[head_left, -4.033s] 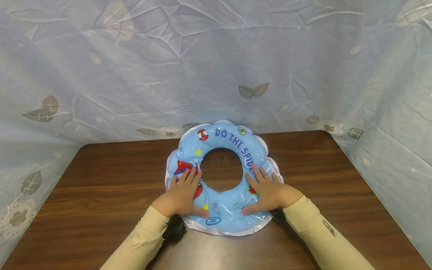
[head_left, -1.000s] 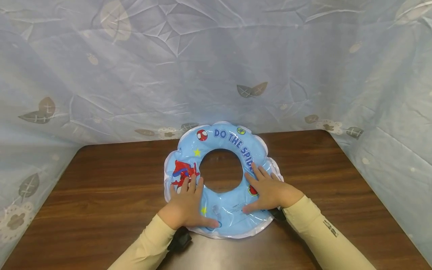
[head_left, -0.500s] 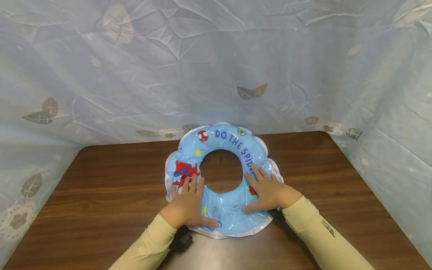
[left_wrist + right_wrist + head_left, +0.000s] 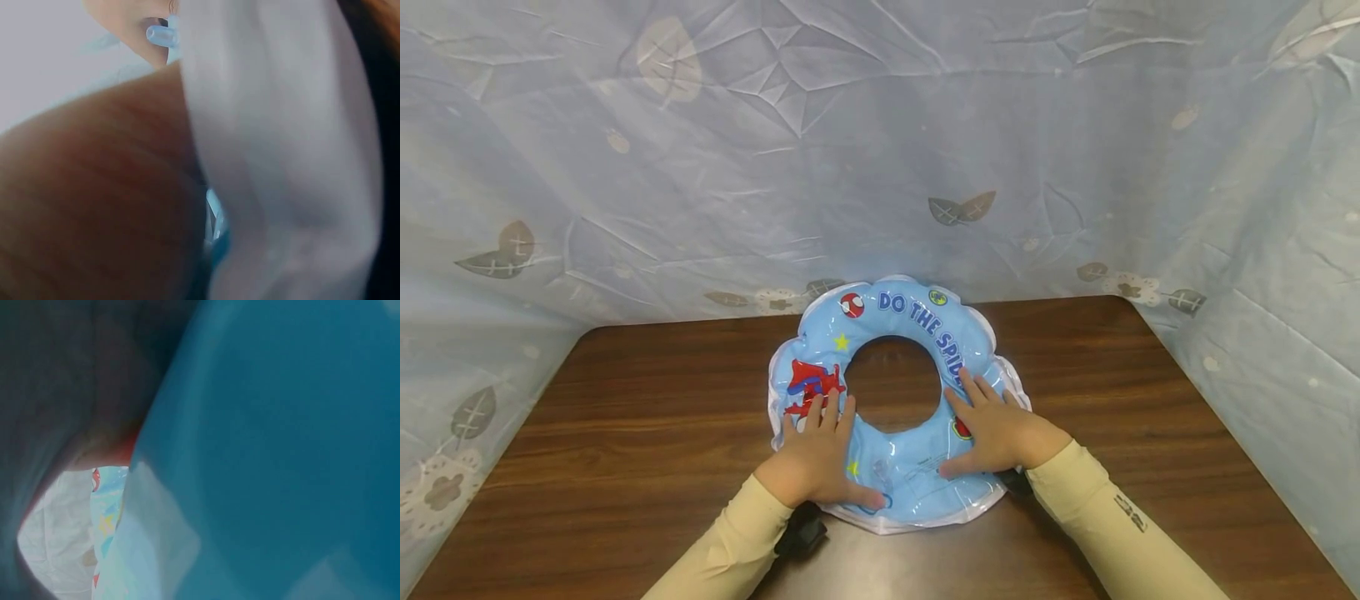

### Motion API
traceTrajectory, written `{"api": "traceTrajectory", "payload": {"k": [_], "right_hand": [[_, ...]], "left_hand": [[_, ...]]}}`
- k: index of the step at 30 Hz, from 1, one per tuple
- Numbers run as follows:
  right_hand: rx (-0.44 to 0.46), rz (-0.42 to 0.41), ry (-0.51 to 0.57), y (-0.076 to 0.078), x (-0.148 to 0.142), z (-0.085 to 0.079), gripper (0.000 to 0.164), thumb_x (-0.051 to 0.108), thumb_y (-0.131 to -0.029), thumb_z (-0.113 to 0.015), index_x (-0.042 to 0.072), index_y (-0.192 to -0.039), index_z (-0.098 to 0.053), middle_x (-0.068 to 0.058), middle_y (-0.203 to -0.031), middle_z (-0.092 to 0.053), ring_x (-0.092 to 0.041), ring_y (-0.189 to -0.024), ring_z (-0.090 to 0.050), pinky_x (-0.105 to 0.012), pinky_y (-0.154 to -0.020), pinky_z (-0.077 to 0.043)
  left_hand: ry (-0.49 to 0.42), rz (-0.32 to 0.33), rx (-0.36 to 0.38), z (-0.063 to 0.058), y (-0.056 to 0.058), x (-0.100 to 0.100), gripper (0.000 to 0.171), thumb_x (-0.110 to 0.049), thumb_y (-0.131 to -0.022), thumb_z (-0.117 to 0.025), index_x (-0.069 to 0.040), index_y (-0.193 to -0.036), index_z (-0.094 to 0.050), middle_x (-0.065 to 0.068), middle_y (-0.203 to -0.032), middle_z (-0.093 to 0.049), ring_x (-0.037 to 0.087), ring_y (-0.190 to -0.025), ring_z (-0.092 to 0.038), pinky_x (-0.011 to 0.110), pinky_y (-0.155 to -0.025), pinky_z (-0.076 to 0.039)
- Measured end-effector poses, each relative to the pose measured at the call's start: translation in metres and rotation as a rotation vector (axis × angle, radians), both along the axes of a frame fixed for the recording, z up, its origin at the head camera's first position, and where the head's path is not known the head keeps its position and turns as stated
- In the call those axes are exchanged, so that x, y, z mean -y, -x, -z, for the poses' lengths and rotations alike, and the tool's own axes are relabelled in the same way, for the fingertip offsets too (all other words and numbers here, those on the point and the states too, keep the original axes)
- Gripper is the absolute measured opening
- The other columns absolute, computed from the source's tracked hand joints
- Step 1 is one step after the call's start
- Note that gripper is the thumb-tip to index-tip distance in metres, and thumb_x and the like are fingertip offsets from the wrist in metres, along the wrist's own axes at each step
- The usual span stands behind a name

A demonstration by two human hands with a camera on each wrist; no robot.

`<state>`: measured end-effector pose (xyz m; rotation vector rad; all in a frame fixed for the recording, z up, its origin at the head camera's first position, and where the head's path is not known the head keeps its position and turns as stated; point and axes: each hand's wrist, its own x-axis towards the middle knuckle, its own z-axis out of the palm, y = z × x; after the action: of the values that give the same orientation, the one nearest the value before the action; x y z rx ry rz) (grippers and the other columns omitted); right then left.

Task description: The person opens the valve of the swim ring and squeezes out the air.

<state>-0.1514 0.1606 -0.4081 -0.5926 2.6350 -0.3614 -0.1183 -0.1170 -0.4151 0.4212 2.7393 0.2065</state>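
A light-blue inflatable swim ring [image 4: 901, 467] with a white scalloped edge lies flat on the table, puffed with air. It carries printed letters, stars and red cartoon figures. My left hand [image 4: 820, 462] rests on its near left part, fingers spread and pointing away, the thumb over an oval mark. On the near right part lies my right hand [image 4: 1000, 432], also with fingers spread. In the left wrist view the ring's pale edge [image 4: 281, 150] fills much of the picture, and a small clear-blue valve [image 4: 162, 35] sticks out. Blurred blue vinyl of the swim ring [image 4: 281, 437] dominates the right wrist view.
The brown wood-grain table [image 4: 647, 417] extends around the ring on both sides. A pale blue-grey cloth [image 4: 865, 150] with leaf and flower prints hangs behind and at the sides. A dark wrist device [image 4: 801, 533] sits under the left wrist.
Since four seconds ago my left hand has slid nearer and slightly right on the ring, uncovering the red figure and covering the oval mark. The right hand has stayed almost still.
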Motion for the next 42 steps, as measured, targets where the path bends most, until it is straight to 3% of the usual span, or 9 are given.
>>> {"api": "traceTrajectory", "payload": {"k": [11, 17, 23, 32, 42], "right_hand": [[0.026, 0.037, 0.015, -0.005, 0.001, -0.003, 0.115, 0.067, -0.078, -0.077, 0.005, -0.162, -0.03, -0.025, -0.171, -0.006, -0.053, -0.154, -0.011, -0.078, -0.114, -0.015], [0.044, 0.056, 0.017, -0.01, 0.003, -0.006, 0.114, 0.07, -0.078, -0.075, 0.005, -0.162, -0.031, -0.027, -0.17, -0.008, -0.056, -0.152, -0.014, -0.078, -0.11, -0.024], [0.052, 0.072, 0.003, -0.013, 0.004, -0.009, 0.115, 0.074, -0.079, -0.073, 0.006, -0.162, -0.032, -0.028, -0.17, -0.011, -0.057, -0.151, -0.019, -0.075, -0.104, -0.037], [0.027, 0.07, -0.007, -0.015, 0.005, -0.017, 0.11, 0.077, -0.081, -0.068, 0.008, -0.16, -0.037, -0.029, -0.167, -0.021, -0.057, -0.147, -0.03, -0.073, -0.101, -0.043], [0.013, 0.077, -0.029, -0.018, 0.005, -0.022, 0.106, 0.078, -0.081, -0.066, 0.011, -0.159, -0.042, -0.027, -0.16, -0.037, -0.053, -0.142, -0.041, -0.071, -0.105, -0.041]], "left_hand": [[0.011, 0.045, 0.003, -0.003, 0.01, 0.006, 0.137, -0.08, -0.064, -0.079, -0.009, -0.165, -0.021, 0.02, -0.172, -0.014, 0.047, -0.156, -0.013, 0.08, -0.114, -0.012], [-0.007, 0.055, 0.003, 0.0, 0.014, 0.011, 0.134, -0.076, -0.064, -0.082, -0.012, -0.165, -0.023, 0.018, -0.172, -0.017, 0.046, -0.156, -0.015, 0.08, -0.114, -0.01], [-0.046, 0.078, -0.04, -0.002, 0.018, 0.018, 0.133, -0.074, -0.064, -0.083, -0.01, -0.165, -0.026, 0.02, -0.171, -0.015, 0.046, -0.157, -0.007, 0.073, -0.12, -0.002], [0.006, 0.0, -0.17, -0.002, 0.024, 0.026, 0.136, -0.07, -0.062, -0.087, -0.008, -0.165, -0.023, 0.026, -0.169, -0.018, 0.049, -0.156, -0.01, 0.072, -0.12, 0.0], [-0.014, -0.064, -0.224, -0.015, 0.021, 0.033, 0.124, -0.059, -0.067, -0.091, -0.005, -0.161, -0.031, 0.031, -0.164, -0.025, 0.054, -0.151, -0.02, 0.078, -0.115, -0.015]]}}
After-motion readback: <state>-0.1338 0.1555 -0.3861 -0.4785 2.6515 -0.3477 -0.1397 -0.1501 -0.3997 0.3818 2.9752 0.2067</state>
